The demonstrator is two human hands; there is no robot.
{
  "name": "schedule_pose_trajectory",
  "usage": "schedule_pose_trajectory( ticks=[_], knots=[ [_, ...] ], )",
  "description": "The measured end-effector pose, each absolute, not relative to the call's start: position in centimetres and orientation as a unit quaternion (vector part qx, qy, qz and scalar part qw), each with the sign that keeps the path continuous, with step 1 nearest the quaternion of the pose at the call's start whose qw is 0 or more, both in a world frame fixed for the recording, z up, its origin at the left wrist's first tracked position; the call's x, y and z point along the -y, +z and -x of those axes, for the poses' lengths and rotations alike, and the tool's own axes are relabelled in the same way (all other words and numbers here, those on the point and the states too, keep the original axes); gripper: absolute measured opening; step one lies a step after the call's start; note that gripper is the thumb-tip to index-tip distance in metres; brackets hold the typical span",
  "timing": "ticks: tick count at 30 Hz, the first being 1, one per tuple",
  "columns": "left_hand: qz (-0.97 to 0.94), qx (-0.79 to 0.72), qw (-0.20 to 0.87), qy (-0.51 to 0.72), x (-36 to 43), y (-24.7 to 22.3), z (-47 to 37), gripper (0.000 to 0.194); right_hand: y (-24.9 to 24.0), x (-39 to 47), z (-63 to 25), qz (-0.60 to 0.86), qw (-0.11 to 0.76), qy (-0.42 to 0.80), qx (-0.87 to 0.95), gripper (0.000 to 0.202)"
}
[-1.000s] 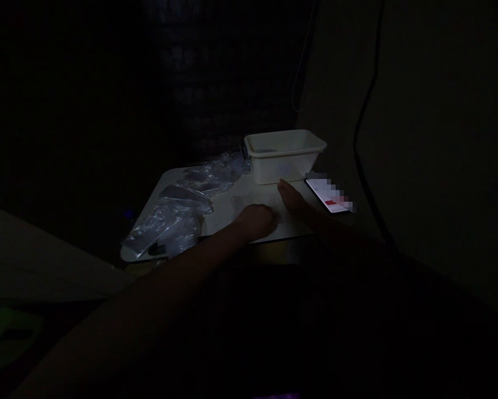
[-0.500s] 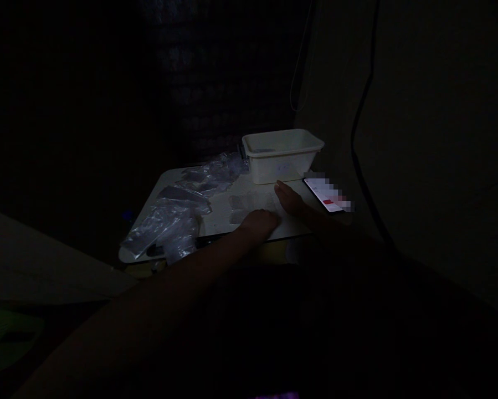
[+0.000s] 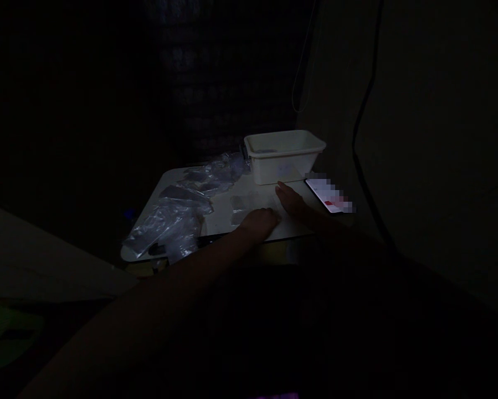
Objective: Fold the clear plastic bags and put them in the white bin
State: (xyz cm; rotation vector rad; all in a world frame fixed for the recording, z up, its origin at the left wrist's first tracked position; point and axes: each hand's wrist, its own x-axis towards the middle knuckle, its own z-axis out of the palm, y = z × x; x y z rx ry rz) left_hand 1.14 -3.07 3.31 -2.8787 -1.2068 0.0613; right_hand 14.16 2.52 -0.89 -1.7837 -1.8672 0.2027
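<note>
In dim light, my left hand (image 3: 260, 223) rests at the front of a small white table (image 3: 219, 219), its fingers bent on or beside a flat clear plastic bag (image 3: 241, 208). What it may hold is too dark to tell. My right hand (image 3: 289, 198) lies just right of it, fingers stretched toward a white bin (image 3: 285, 166), over the right side of the bag. The bag's right part is faint. Crumpled clear plastic bags (image 3: 174, 219) cover the left side of the table, and more bags (image 3: 219, 173) lie behind them, up to the bin.
A lit phone (image 3: 325, 195) lies at the table's right edge, beside the bin. A dark cable (image 3: 363, 160) hangs along the wall on the right. A pale panel (image 3: 45, 255) and a green object (image 3: 11, 338) stand at the lower left.
The whole view has shifted slightly. Both hands stay in nearly the same place on the table.
</note>
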Motion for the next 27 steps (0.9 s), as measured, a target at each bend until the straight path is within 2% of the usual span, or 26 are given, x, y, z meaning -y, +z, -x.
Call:
schedule_pose_trajectory(
  ticks=[4, 8, 11, 16, 19, 23, 27],
  knots=[
    [0.898, 0.423, -0.086, -0.078, 1.9, 4.5, -0.2, 0.019, -0.1, -2.9, -14.6, 0.641, 0.354, 0.125, 0.669, 0.049],
    [0.779, 0.435, -0.351, -0.284, 0.1, 6.1, 1.9, 0.017, 0.9, -3.8, -15.6, 0.618, 0.410, 0.256, 0.620, 0.058],
    [0.657, 0.424, -0.469, -0.412, -0.5, 7.3, 3.3, 0.024, 1.5, -3.8, -16.3, 0.548, 0.426, 0.413, 0.590, 0.071],
    [0.563, 0.437, -0.578, -0.397, -1.1, 7.8, 4.2, 0.037, 3.0, -2.4, -15.7, 0.428, 0.384, 0.604, 0.552, 0.080],
    [0.492, 0.437, -0.639, -0.397, -1.5, 7.4, 4.4, 0.036, 3.8, -1.6, -14.8, 0.392, 0.381, 0.665, 0.509, 0.062],
    [0.396, 0.422, -0.691, -0.433, -1.7, 6.8, 4.5, 0.030, 3.3, -1.3, -14.3, 0.366, 0.412, 0.709, 0.440, 0.014],
    [0.413, 0.456, -0.697, -0.369, -1.4, 6.0, 4.7, 0.017, 2.3, -1.6, -14.6, 0.349, 0.438, 0.710, 0.427, 0.004]
  ],
)
